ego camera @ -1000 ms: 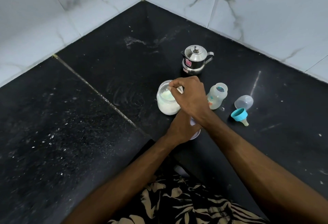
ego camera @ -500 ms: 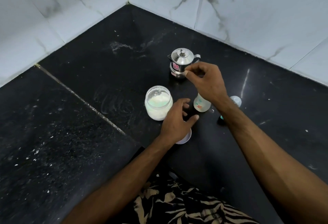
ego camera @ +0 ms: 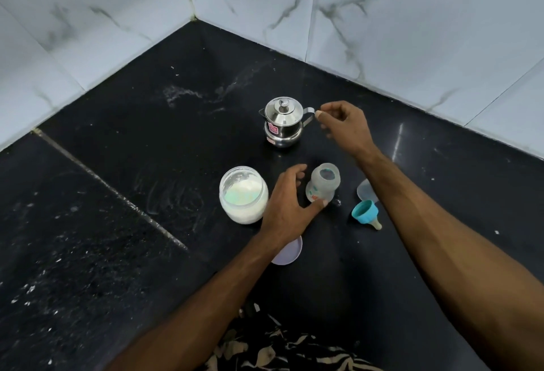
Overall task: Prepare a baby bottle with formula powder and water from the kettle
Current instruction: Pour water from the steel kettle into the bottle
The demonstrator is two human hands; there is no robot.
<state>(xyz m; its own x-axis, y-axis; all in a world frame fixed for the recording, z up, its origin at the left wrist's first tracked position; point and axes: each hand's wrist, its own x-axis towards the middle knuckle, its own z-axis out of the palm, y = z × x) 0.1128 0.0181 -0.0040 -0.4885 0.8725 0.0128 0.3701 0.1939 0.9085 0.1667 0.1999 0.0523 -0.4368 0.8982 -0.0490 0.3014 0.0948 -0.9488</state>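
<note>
Water looks to be the step in hand — the right hand (ego camera: 343,126) is up beside the handle of the small steel kettle (ego camera: 283,122), fingers loosely curled with forefinger and thumb close together just off the handle's outer edge; whether they touch the metal or pinch some small thing I cannot tell. The left hand (ego camera: 290,204) reaches toward the baby bottle (ego camera: 322,183), fingers spread and relaxed, thumb tip against the bottle's base on the near side, the other fingers just beside its left flank, not wrapped round it. The bottle stands open-mouthed on the black counter (ego camera: 117,253), tilted a little in this wide view, between the open jar of formula powder (ego camera: 243,194) on its left and the clear cap (ego camera: 365,189) and the blue teat ring (ego camera: 365,212) on its right. A pale lid (ego camera: 290,250) lies partly under the left wrist. How much powder is in the bottle is not visible. Next, by my judgement, the right hand needs a firm hold on the handle, and the left must steady the bottle — its mouth is narrow, the kettle's spout points away from it, so the kettle wants lifting and turning before any pour.
</note>
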